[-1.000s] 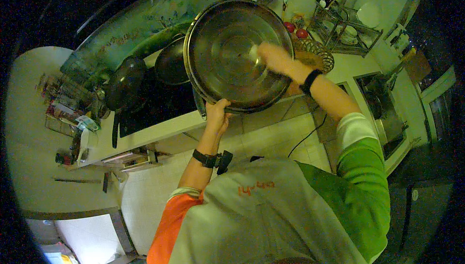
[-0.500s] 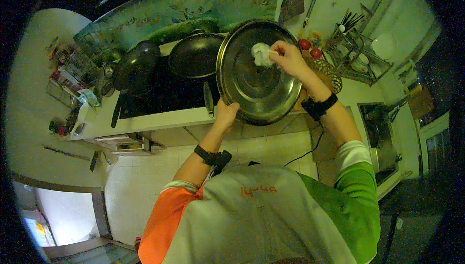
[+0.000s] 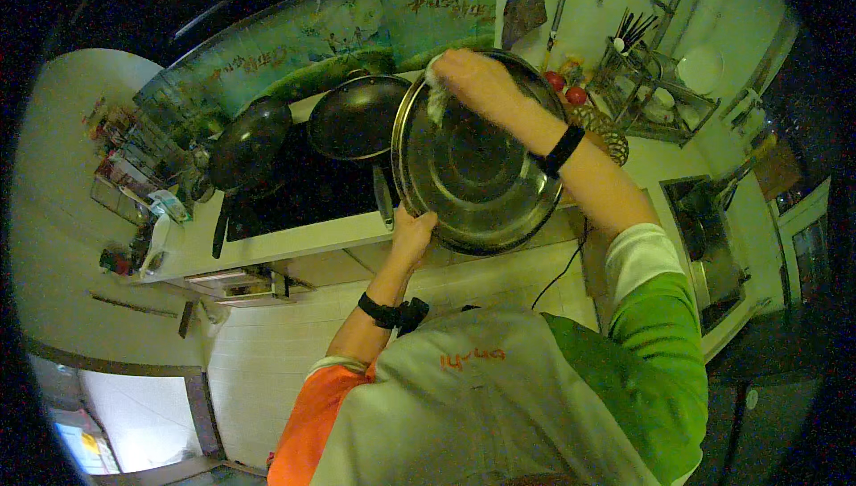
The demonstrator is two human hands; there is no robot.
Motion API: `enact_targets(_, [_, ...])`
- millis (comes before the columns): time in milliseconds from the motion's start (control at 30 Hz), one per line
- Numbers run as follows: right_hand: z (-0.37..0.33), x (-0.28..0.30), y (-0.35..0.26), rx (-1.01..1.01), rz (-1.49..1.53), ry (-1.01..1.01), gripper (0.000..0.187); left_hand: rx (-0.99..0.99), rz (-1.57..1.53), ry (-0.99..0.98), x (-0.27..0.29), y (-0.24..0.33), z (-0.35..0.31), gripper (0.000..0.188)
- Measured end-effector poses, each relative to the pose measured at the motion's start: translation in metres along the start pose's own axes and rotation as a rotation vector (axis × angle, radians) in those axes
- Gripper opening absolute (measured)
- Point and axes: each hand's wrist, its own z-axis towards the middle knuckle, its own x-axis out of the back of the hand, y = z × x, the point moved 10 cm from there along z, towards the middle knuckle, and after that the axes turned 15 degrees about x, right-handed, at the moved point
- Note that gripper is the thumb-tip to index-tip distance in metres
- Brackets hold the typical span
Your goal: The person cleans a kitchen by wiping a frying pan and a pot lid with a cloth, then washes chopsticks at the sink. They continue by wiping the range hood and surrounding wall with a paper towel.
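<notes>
Kitch. ctr (image 3: 312,240) part-hidden by basin (image 3: 481,169), cloth (image 3: 436,104) by R hand (image 3: 465,74).

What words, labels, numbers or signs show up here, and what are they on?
I won't copy out wording, but this is where it stands:
Picture panel behind the cooktop: reddish characters, blurred.
Grey part of the shirt: small orange lettering.
White-and-blue packet at left: any print is too small to read.
Round metal basin: none visible.

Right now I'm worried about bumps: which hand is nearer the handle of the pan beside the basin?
Left: the left hand grips the basin, just right of the handle; the right hand is at the basin's far side.
</notes>
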Motion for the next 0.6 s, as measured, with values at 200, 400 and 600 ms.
enact_targets(200, [-0.031, 0.004, 0.066, -0.398, -0.065, -0.021, 0.025, -0.064, 0.101, 0.139, 0.020, 0.017, -0.011, 0.035])
enact_targets(400, [-0.023, 0.002, 0.065, -0.251, -0.070, 0.031, 0.026, -0.078, 0.061, 0.101, 0.023, 0.032, -0.015, 0.029])
enact_targets(600, [-0.097, 0.012, 0.120, -0.615, -0.112, 0.022, 0.029, -0.130, -0.167, 0.049, 0.027, 0.045, -0.024, 0.033])
